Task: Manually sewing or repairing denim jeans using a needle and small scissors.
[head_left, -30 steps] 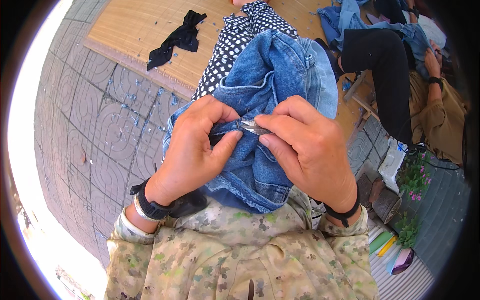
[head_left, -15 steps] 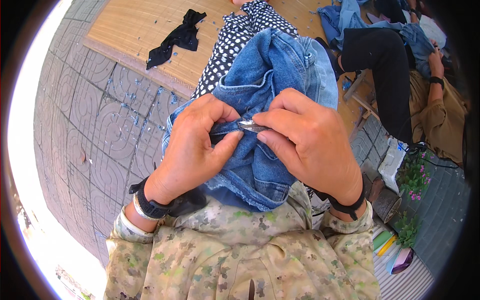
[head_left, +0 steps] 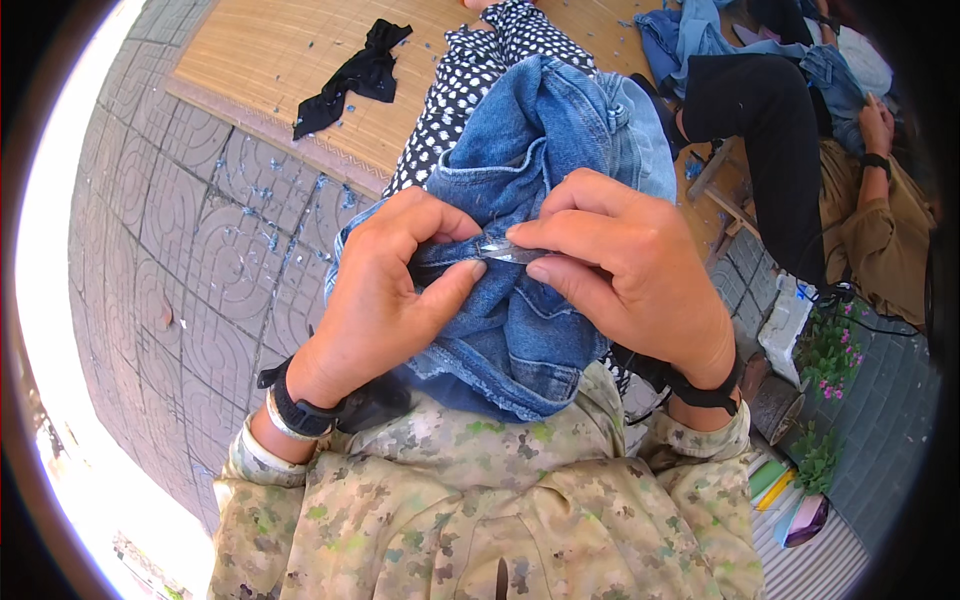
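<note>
Blue jeans (head_left: 535,345) lie bunched across my lap, with frayed pale edges along the near side. My left hand (head_left: 380,275) pinches a folded seam of the denim between thumb and fingers. Beside it, my right hand (head_left: 640,270) is closed on a small silver blade (head_left: 508,252), its pointed end against the seam close to my left fingertips. The blade's handle end is hidden in my right fingers, so the exact kind of tool cannot be made out.
Ahead lies a tan mat (head_left: 270,60) with a black cloth scrap (head_left: 360,80) and blue lint. Lint also dots the paving (head_left: 200,260) at left. At right, a person (head_left: 765,140) in dark trousers handles denim. Pink flowers (head_left: 835,360) grow near a white block (head_left: 785,320).
My right hand has shifted slightly to the right, and more of the silver blade shows between the hands. My left hand keeps its pinch on the seam.
</note>
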### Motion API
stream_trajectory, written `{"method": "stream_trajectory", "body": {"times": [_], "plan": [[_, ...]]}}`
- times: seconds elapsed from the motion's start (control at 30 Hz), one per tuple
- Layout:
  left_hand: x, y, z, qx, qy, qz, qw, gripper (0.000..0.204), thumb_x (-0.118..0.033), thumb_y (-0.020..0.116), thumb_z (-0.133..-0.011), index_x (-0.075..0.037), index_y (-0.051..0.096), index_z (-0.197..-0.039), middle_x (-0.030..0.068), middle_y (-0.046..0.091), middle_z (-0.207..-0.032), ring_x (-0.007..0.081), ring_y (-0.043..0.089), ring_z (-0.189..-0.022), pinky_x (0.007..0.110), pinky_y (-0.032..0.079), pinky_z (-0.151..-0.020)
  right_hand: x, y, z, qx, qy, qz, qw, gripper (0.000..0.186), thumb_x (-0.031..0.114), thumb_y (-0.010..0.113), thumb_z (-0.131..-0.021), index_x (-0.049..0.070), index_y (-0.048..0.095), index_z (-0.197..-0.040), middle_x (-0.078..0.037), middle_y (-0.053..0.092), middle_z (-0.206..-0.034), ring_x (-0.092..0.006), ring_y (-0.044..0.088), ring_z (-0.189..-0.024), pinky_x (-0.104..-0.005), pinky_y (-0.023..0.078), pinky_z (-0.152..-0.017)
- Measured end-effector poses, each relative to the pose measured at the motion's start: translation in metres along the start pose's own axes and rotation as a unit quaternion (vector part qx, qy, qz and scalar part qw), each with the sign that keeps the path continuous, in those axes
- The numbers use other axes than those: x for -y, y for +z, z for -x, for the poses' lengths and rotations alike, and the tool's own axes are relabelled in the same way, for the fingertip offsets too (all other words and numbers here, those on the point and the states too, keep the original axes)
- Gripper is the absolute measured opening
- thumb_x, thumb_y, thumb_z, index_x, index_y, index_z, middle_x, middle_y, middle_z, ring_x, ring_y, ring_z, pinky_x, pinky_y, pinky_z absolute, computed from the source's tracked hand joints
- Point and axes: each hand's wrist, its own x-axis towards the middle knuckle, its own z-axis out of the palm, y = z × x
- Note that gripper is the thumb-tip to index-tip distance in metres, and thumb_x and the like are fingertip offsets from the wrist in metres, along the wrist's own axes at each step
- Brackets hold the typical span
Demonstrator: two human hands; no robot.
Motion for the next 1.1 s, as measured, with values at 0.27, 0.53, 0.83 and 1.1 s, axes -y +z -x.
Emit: {"method": "stream_trajectory", "body": {"times": [0.27, 0.53, 0.83, 1.1], "plan": [[-0.006, -0.007, 0.001, -0.025, -0.029, 0.052, 0.998, 0.018, -0.001, 0.067, -0.081, 0.000, 0.064, -0.099, 0.0048, 0.061, -0.087, 0.0132, 0.059, -0.083, 0.026, 0.046, -0.079, -0.002, 0.000, 0.007, -0.039, 0.028, 0.009, 0.999, 0.016, 0.011, 0.070, -0.079, 0.006, 0.068, -0.094, -0.008, 0.059, -0.086, -0.0277, 0.062, -0.072, -0.0376, 0.049, -0.062], [-0.024, -0.019, -0.020, 0.062, 0.087, -0.167, 0.980, 0.008, 0.003, 0.066, -0.081, 0.000, 0.062, -0.088, 0.0115, 0.060, -0.079, 0.0270, 0.062, -0.073, 0.032, 0.048, -0.063, 0.005, -0.005, 0.006, -0.014, 0.070, 0.013, 0.997, 0.022, 0.007, 0.071, -0.079, 0.002, 0.067, -0.101, -0.010, 0.060, -0.084, -0.0256, 0.063, -0.072, -0.0334, 0.049, -0.064], [-0.028, -0.018, -0.032, 0.119, 0.157, -0.262, 0.945, 0.016, 0.002, 0.064, -0.074, -0.004, 0.053, -0.084, 0.0109, 0.053, -0.078, 0.0322, 0.055, -0.069, 0.040, 0.043, -0.059, -0.001, -0.007, 0.001, -0.001, 0.023, 0.033, 0.999, 0.017, 0.008, 0.070, -0.079, 0.002, 0.066, -0.094, -0.012, 0.059, -0.084, -0.0305, 0.062, -0.074, -0.0365, 0.048, -0.064], [-0.024, -0.015, -0.029, 0.106, 0.158, -0.245, 0.951, 0.017, 0.003, 0.063, -0.072, -0.004, 0.052, -0.083, 0.0100, 0.051, -0.076, 0.0309, 0.053, -0.069, 0.039, 0.042, -0.059, -0.001, -0.006, -0.001, 0.004, 0.019, 0.021, 1.000, 0.014, 0.009, 0.069, -0.079, 0.002, 0.066, -0.091, -0.013, 0.060, -0.084, -0.0322, 0.061, -0.075, -0.0382, 0.048, -0.064]]}}
